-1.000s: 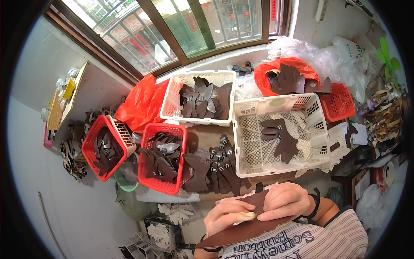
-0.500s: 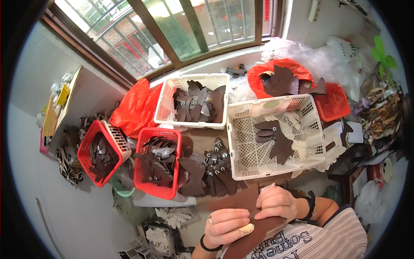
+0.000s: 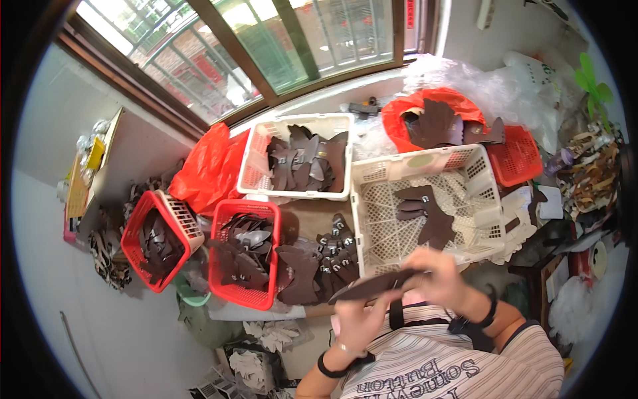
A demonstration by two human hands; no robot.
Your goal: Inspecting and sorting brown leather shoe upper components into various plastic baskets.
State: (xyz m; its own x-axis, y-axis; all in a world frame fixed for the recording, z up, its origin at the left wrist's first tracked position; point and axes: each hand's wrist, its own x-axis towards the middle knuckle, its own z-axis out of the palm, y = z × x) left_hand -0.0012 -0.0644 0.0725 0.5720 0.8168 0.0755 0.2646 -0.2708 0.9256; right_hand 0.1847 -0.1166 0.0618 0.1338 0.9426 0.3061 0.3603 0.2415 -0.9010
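Observation:
A dark brown leather-like cut piece (image 3: 373, 286) is raised in front of my chest, seen nearly edge-on. My left hand (image 3: 362, 324) grips its near side from below, with the thumb pointing up toward the piece. My right hand (image 3: 435, 276) is closed on its right end, slightly blurred. A short dark strap (image 3: 397, 314) hangs below the piece between my hands. Just beyond, a white basket (image 3: 425, 159) holds brown pieces with small buckles (image 3: 432, 216). Several buckled straps (image 3: 337, 256) lie in a row left of that basket, beside a flat brown piece (image 3: 297, 274).
Two red baskets (image 3: 212, 266) (image 3: 129, 243) with brown pieces stand at the left. Behind are a second white basket (image 3: 249, 159), a red plastic bag (image 3: 209, 169) and an open red bag (image 3: 393, 120) of pieces. A red basket (image 3: 515, 159) sits at the right, near heaped scraps (image 3: 588, 166).
Both hands have lifted the brown piece and tilted it from broad side to nearly edge-on. My right hand has moved up and away from me, over the white basket's near edge.

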